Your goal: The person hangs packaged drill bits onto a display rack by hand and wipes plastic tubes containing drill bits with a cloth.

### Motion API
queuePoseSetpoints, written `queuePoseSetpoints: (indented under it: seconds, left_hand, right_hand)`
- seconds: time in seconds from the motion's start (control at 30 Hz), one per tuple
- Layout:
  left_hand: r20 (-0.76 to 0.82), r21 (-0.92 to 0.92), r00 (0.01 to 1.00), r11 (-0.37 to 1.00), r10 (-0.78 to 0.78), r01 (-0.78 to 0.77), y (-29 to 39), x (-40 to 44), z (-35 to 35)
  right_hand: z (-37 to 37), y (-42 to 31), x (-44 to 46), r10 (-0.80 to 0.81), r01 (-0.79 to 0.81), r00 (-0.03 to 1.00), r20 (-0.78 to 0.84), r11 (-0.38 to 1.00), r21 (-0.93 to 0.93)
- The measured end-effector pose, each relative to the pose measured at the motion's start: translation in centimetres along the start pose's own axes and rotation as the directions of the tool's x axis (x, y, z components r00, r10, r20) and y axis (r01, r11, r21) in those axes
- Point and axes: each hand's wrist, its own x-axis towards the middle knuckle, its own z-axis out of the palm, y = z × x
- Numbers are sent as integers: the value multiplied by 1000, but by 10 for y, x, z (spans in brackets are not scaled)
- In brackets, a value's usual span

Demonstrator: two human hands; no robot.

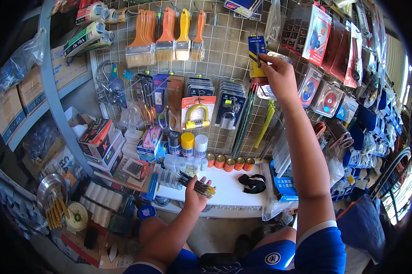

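My right hand (279, 75) is raised to the wire grid, fingers closed on a blue-and-yellow carded pack (256, 57) with a slim grey item on its front. Lower down, my left hand (196, 195) wraps round a bundle of slim dark packets (194, 182) with yellowish ends; their exact kind is unclear. That hand is above the white shelf (228, 185), near clear plastic packs (169, 177). Below the carded pack hang long dark green items (244, 123) and a yellow strip (264, 125).
Paintbrushes (141, 39) and carded padlocks (227, 116) hang on the grid. Spray cans (187, 144) and several small orange tins (229, 163) stand along the shelf's back, with a black coiled item (253, 183) in front. Boxes (97, 137) crowd the left; hanging packs (318, 34) fill the right.
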Motion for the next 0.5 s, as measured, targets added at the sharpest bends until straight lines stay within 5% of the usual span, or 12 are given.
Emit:
queuePoseSetpoints:
  seconds: [0.2,0.27,0.4,0.5]
  left_hand:
    - [-7,-1,999,999,-34,34,-3,-6,4]
    - [-3,5,999,999,-38,38,-4,-6,2]
    - [-6,15,999,999,-42,42,-2,-7,1]
    - [-26,16,999,999,-33,34,0,-9,4]
  right_hand:
    - [-7,13,10,111,-112,993,-49,994,-8]
    - [-2,21,16,242,-241,970,-8,959,-152]
    - [2,-18,29,276,-167,957,94,785,-596]
    - [1,-22,63,-175,105,984,-12,640,-762]
